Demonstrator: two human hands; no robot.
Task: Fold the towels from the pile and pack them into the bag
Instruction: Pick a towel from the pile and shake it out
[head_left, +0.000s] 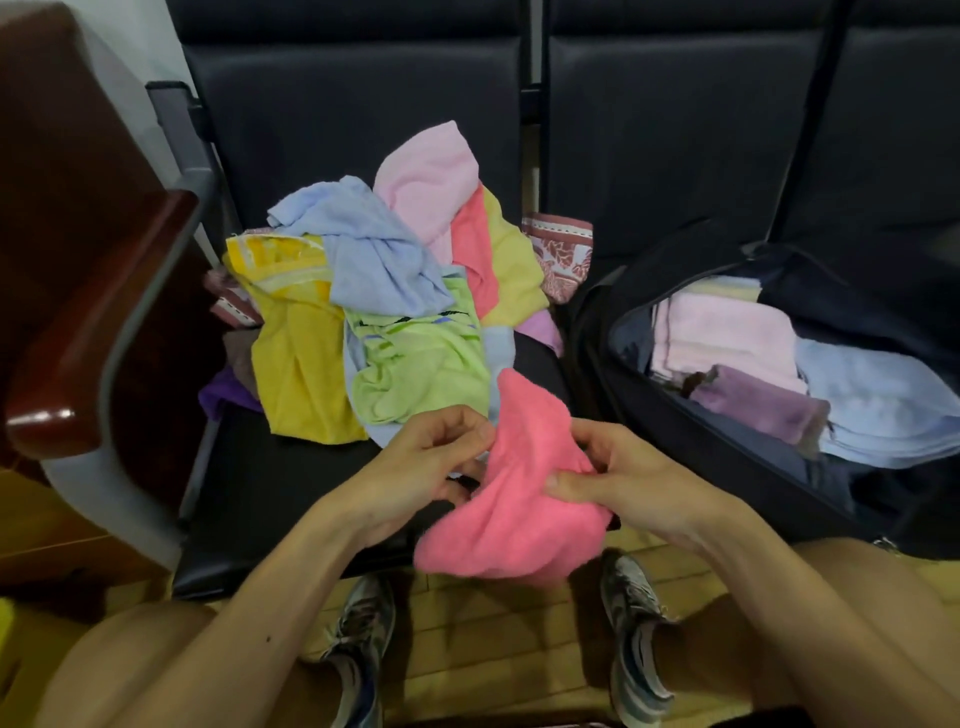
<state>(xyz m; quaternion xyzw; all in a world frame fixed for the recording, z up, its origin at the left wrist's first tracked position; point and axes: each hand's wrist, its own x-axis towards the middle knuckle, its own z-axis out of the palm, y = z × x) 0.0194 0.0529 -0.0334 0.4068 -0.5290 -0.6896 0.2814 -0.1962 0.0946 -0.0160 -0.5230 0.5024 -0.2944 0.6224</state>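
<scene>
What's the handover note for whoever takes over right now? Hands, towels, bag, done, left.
Left hand pinches one edge of the pink towel; right hand grips the other side. The towel is bunched and not yet folded, held in front of the chair seat.
Pile of unfolded towels lies on that seat. The bag sits open to the right of the pile.
Done: folded towels in the bag, at least pale pink, purple and light blue.
Left: fold and pack the pink towel, then work through the pile.
</scene>
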